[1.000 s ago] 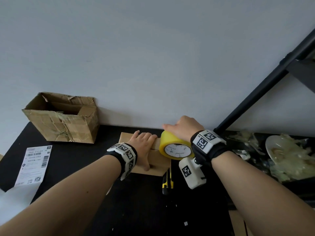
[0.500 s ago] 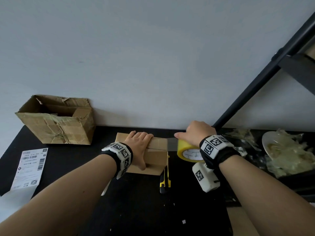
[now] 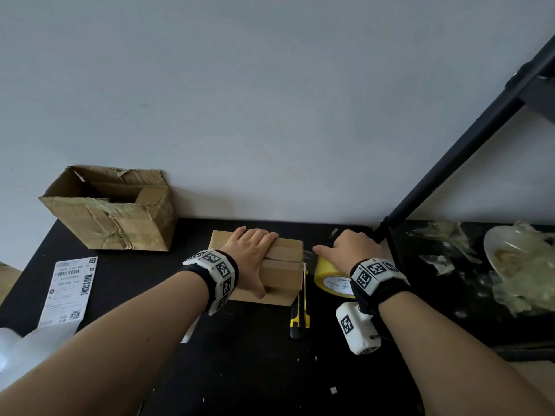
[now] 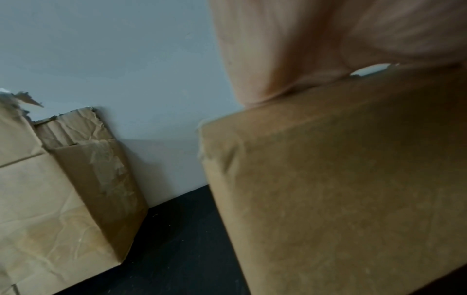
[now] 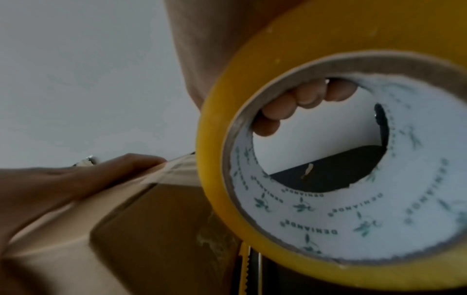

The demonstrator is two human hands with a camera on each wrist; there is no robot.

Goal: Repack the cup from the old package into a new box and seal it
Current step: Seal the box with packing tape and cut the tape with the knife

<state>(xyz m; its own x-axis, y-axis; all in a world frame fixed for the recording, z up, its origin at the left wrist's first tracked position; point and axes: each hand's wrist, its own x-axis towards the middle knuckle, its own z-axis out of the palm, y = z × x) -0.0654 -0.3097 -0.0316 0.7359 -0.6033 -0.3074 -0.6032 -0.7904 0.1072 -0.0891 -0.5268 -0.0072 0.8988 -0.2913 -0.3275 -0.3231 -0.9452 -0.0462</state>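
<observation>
Cardboard boxes: 2. One closed new box (image 3: 285, 259) under the left hand (image 3: 249, 256), one torn open old box (image 3: 111, 211) against the wall.
Tape rolls: 1, yellow tape roll (image 3: 332, 279), held by the right hand (image 3: 351, 250).
Utility knives: 1, yellow-and-black utility knife (image 3: 298, 310) between new box and tape roll.
Shipping labels: 1, white shipping label (image 3: 70, 289) at the table's left edge.
Hands: 2. Wrist bands with printed markers: 2.
Plates: probably 1, a pale plate (image 3: 504, 256) far right under crumpled clear film; view there is murky.
Film scraps: several, not countable.
</observation>
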